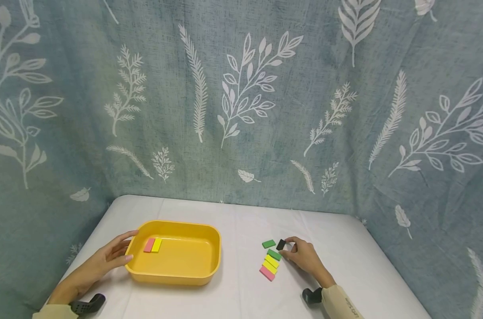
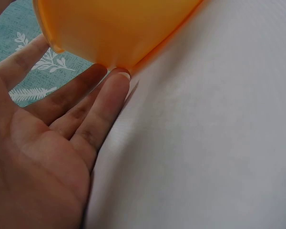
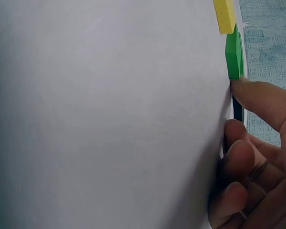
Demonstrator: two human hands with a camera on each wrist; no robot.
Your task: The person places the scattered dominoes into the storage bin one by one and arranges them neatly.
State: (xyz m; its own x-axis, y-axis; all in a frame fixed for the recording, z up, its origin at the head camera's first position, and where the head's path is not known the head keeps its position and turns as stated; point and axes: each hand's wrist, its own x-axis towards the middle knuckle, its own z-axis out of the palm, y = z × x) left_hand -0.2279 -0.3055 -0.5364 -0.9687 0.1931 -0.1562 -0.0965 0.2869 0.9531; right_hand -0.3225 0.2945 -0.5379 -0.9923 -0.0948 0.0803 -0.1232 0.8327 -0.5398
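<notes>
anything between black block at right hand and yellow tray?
Yes, at table level: the lone green block lies beside the black block on the tray side, then the raised wall of the yellow tray. Lifting over both should work; nothing else visible.

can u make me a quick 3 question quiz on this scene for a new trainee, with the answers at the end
1. Which thing does the right hand pinch between thumb and finger?
2. True or false: the left hand touches the yellow tray.
3. How many green blocks lie on the white tablecloth?
a) one
b) two
c) four

Key:
1. The black block.
2. True: its fingers meet the tray's end wall.
3. b) two, one of them next to a yellow block.
</notes>
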